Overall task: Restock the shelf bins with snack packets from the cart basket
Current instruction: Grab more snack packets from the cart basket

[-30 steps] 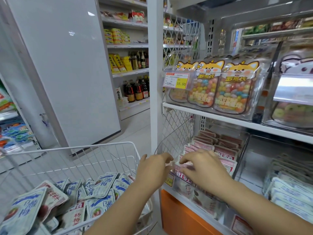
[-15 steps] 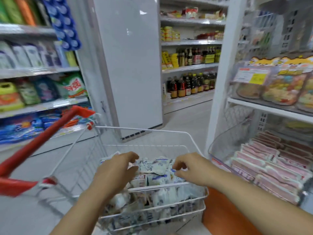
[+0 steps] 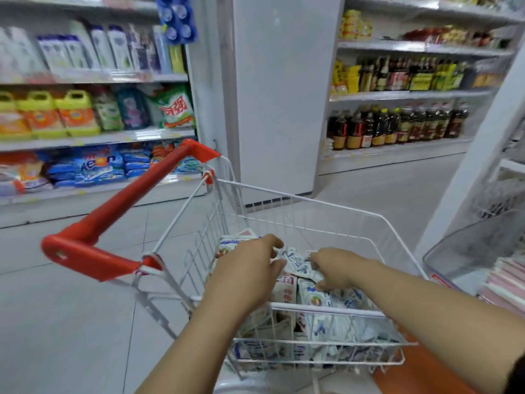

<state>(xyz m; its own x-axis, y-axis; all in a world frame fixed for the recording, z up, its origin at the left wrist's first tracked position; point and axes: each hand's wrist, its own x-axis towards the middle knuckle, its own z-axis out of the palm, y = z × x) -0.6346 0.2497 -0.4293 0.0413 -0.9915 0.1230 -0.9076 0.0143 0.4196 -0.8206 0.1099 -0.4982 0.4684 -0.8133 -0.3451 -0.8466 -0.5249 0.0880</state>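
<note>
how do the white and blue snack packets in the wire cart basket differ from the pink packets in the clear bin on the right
The white and blue snack packets lie in a loose jumble; the pink packets sit in neat rows. The former lie in a white wire cart basket, the latter in a clear plastic bin. Both are flat pouches.

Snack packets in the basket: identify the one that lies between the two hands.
The white packet with blue print atop the pile: the left hand and right hand flank it; the rest lie outside that gap.
</note>
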